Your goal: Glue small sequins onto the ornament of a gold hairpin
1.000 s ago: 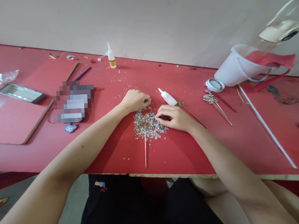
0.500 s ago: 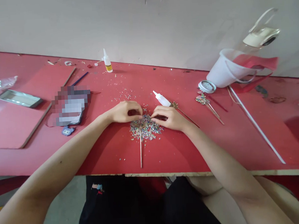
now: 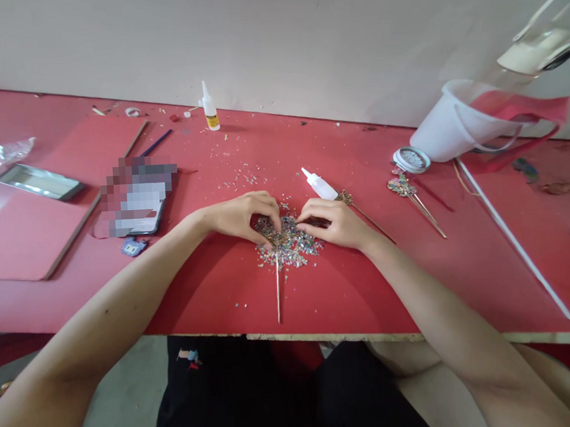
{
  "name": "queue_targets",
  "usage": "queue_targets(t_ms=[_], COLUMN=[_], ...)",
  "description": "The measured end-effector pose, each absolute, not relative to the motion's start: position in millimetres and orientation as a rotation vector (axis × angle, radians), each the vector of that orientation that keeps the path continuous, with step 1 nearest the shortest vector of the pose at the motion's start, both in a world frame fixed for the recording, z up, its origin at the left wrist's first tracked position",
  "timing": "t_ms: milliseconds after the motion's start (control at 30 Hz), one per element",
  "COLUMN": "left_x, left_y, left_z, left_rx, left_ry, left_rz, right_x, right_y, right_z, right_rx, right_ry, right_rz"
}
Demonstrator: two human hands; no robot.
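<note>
A heap of small shiny multicoloured chips lies on the red table near its front edge. A thin stick runs from the heap toward me. My left hand rests at the heap's left top, fingers curled and pinched down into the chips. My right hand sits at the heap's right, fingers pinched together at the chips. What each pinch holds is too small to make out. A small white glue bottle lies just behind my right hand.
Finished decorated sticks and a round tin lie at the right, by a tipped white bucket and a long white rod. A second glue bottle stands at the back. A red board, metal tray and phone are left.
My left hand has come forward from behind the heap and its fingers now pinch into the chips. My right hand stays at the heap's right side.
</note>
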State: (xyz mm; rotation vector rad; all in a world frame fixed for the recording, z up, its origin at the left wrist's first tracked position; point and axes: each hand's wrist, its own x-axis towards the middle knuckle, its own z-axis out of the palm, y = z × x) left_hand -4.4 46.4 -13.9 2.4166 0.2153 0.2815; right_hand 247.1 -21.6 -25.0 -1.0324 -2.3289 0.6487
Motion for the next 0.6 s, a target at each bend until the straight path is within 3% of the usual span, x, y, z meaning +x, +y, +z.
queue_targets(t_ms=[600], left_x=[-5.2], left_y=[45.8], left_z=[-11.0], left_rx=[2.323], left_ry=[0.266], left_rz=[0.259], right_x=[246.6], right_y=[-22.0], right_z=[-25.2], right_rx=[-1.047], right_ry=[-2.334], right_rz=[0.632])
